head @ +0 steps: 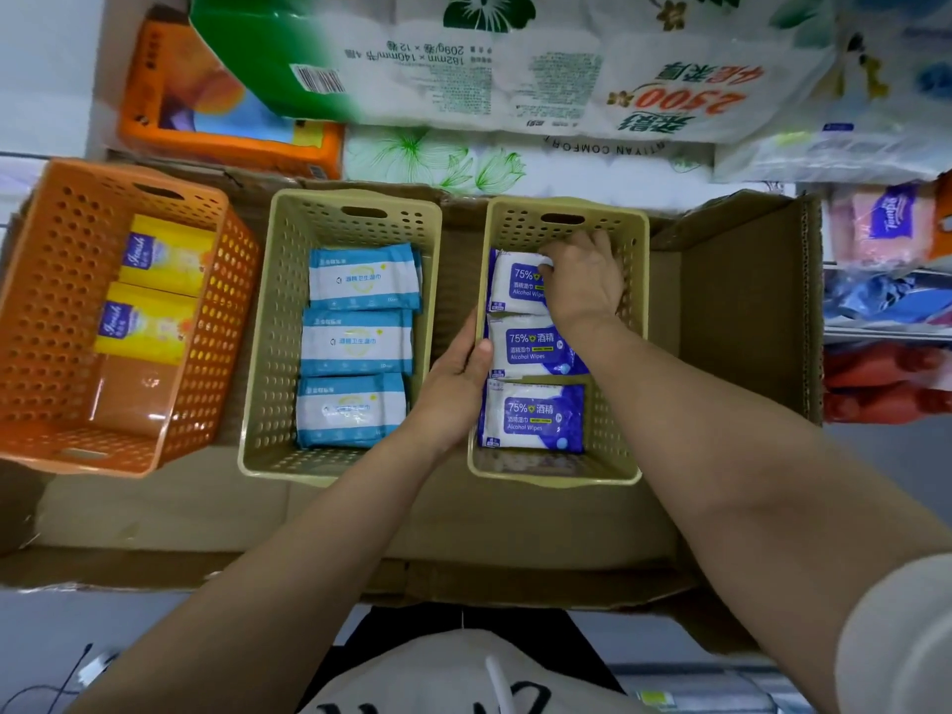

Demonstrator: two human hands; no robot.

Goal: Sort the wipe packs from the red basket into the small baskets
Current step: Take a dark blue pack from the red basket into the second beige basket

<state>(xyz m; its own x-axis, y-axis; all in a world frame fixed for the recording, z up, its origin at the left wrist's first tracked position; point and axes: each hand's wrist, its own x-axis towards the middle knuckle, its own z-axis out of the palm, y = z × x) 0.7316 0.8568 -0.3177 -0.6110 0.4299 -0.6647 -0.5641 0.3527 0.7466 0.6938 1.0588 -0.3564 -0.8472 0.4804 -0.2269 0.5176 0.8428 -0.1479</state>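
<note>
three small baskets stand in a row on a flattened cardboard box [515,512]. the orange basket [46,311] on the left holds two yellow packs [154,291], one behind the other toward its far end. the middle beige basket [268,353] holds three light-blue wipe packs [358,342] in a line from far to near. the right beige basket [618,404] holds three purple-and-white alcohol wipe packs, also in a line. the right hand [584,280] is inside this basket at the far end, fingers curled down over the far purple pack [517,283], seemingly pinching its right edge, though the grip is partly hidden. the left hand [456,383] rests against the basket's left wall, loosely open, its thumb hooked over the rim and touching the middle purple pack [530,347]. the near purple pack [530,417] lies untouched. big bags of toilet paper [515,69] are stacked beyond the baskets.
</note>
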